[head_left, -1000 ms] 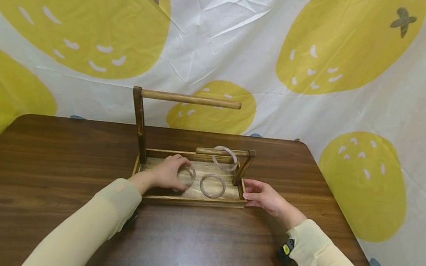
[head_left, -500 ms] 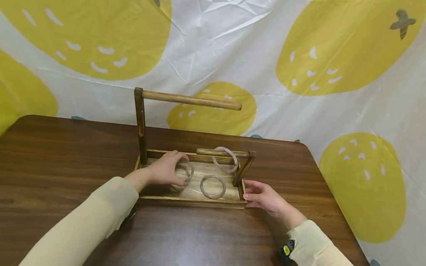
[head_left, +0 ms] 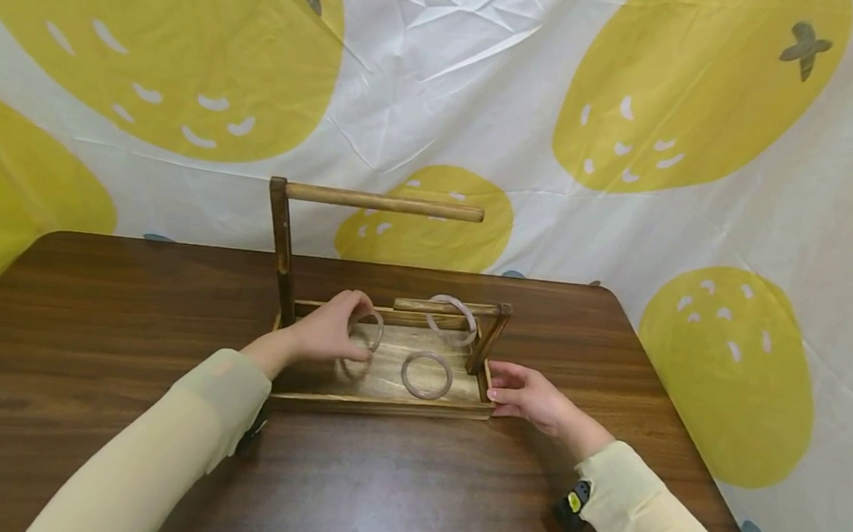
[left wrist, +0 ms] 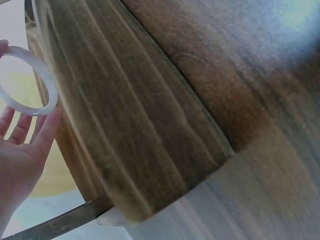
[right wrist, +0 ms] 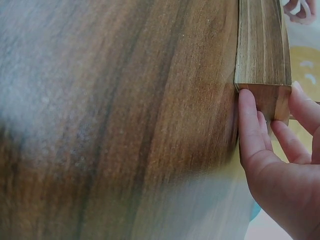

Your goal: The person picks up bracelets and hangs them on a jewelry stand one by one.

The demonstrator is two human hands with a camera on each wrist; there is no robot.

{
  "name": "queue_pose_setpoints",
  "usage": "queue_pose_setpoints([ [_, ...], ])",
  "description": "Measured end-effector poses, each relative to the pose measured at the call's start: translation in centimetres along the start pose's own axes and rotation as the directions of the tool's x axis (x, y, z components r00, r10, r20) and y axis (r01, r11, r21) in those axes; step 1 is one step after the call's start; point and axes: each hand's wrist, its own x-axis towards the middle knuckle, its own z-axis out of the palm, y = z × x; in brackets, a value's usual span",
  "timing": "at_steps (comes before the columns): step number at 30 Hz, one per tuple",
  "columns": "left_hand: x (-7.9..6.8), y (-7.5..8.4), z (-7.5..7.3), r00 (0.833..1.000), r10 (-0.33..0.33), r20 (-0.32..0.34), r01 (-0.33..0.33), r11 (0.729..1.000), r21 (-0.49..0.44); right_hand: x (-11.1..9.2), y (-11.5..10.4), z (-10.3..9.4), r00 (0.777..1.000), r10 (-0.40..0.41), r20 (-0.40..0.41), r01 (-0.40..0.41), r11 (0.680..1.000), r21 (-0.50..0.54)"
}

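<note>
A wooden bangle stand (head_left: 385,407) sits on the table, a shallow tray with a tall post and bar on the left and a short post and bar on the right. My left hand (head_left: 319,333) pinches a pale translucent bangle (left wrist: 51,90) between thumb and fingers, raised over the tray's left part. A second bangle (head_left: 450,378) lies flat on the tray floor. Another bangle (head_left: 473,326) hangs round the lower bar (head_left: 410,304). At the tray's right end my right hand (right wrist: 282,175) grips the end wall, thumb at the rim and fingers against the outside.
The upper bar (head_left: 386,202) reaches rightward from the tall post (head_left: 279,246), above the left hand, with a free right end. Brown wood-grain table (head_left: 394,489) surrounds the stand. A white curtain (head_left: 442,67) with yellow fruit prints hangs behind.
My left hand has lifted the bangle from the tray floor and shifted slightly left and up, the bangle now tilted more upright. The right hand stays at the tray's end.
</note>
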Motion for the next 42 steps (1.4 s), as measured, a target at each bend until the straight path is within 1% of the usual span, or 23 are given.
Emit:
queue_pose_setpoints([
  [5, 0.1, 0.4, -0.4, 1.0, -0.011, 0.0, 0.011, 0.999, -0.049, 0.0, 0.0, 0.0, 1.0, -0.007, 0.0, 0.007, 1.0, 0.005],
  [12, 0.2, 0.8, -0.5, 1.0, -0.021, -0.008, 0.02, 0.991, -0.131, 0.0, -0.1, -0.1, 1.0, -0.002, -0.001, 0.002, 1.0, 0.009],
  [19, 0.1, 1.0, -0.6, 0.999, 0.006, -0.049, -0.012, 0.992, -0.126, 0.0, -0.2, -0.1, 1.0, 0.0, 0.002, 0.0, 1.0, 0.005],
  [26, 0.0, 1.1, -0.8, 0.999, -0.007, -0.051, -0.002, 0.985, -0.174, 0.0, 0.0, -0.1, 1.0, 0.0, 0.007, 0.0, 1.0, 0.009],
  [30, 0.0, 1.1, -0.7, 0.997, 0.007, -0.076, -0.021, 0.983, -0.185, 0.0, 0.1, -0.1, 1.0, -0.005, 0.008, 0.005, 1.0, 0.012],
  [34, 0.0, 1.1, -0.8, 0.995, 0.013, -0.098, -0.034, 0.975, -0.217, 0.0, 0.1, 0.0, 1.0, -0.009, 0.009, 0.009, 1.0, 0.011],
  [37, 0.0, 1.2, -0.8, 0.994, 0.016, -0.104, -0.04, 0.97, -0.238, 0.0, 0.0, 0.0, 1.0, -0.008, 0.008, 0.008, 1.0, 0.009],
  [42, -0.1, 1.4, -0.8, 0.994, 0.027, -0.109, -0.053, 0.967, -0.247, -0.1, 0.0, 0.0, 1.0, -0.006, 0.006, 0.006, 1.0, 0.011],
])
